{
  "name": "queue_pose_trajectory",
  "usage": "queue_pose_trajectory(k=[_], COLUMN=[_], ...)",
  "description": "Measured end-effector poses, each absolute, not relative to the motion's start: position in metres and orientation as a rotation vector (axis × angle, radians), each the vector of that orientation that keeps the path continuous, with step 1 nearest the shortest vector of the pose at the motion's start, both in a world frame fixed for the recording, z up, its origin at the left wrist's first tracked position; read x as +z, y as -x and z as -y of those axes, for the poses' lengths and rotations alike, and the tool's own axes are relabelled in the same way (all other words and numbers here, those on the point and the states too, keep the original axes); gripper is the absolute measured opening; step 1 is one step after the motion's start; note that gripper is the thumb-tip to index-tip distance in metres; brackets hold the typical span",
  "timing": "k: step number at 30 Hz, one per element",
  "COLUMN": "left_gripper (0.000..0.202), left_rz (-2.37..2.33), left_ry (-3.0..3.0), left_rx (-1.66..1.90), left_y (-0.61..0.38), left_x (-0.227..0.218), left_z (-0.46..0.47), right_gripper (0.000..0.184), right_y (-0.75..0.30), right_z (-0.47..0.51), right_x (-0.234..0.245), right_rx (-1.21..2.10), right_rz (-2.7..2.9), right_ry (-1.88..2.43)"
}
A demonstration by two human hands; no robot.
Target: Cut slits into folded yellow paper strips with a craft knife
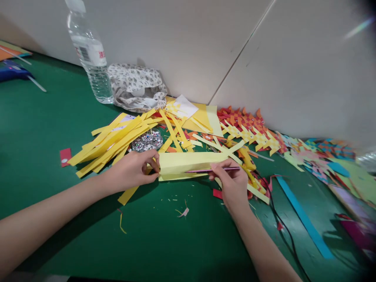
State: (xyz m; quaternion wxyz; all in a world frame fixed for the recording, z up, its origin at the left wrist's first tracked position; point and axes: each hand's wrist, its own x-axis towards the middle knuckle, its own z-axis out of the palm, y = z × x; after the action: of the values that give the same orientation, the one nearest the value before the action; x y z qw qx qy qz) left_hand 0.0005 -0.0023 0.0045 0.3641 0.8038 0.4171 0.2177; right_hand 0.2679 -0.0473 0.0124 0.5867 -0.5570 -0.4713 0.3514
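My left hand (136, 166) pinches the left end of a pale yellow paper strip (182, 162) between thumb and fingertips. The paper is wide and creased lengthwise, with its lower edge turned up. My right hand (233, 178) grips a slim purple pointed tool (199, 170), whose kind I cannot make out. Its thin tip lies along the fold of the paper. Beyond my left hand are a pile of bright yellow paper strips (114, 141) and a clear round case of googly eyes (148, 140). A yellow glue gun (248, 156) lies partly hidden past my right hand.
A water bottle (91, 58) and a patterned cloth pouch (136, 86) stand against the wall. Woven paper pieces (243, 125) line the back right. A black cable (282, 223) and a blue paper strip (305, 217) lie at right. Another glue gun (14, 71) is far left.
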Motion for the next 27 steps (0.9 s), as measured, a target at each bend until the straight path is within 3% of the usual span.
queue_pose_trajectory(k=[27], left_gripper=[0.019], left_rz=[-1.089], left_ry=[-2.071], left_rx=[0.532], left_y=[-0.0005], left_x=[0.0068], left_z=[0.0020], right_gripper=[0.023], right_y=[-0.2581], right_z=[0.0534], right_x=[0.0183], right_rx=[0.755], right_rz=[1.262], right_ry=[1.412])
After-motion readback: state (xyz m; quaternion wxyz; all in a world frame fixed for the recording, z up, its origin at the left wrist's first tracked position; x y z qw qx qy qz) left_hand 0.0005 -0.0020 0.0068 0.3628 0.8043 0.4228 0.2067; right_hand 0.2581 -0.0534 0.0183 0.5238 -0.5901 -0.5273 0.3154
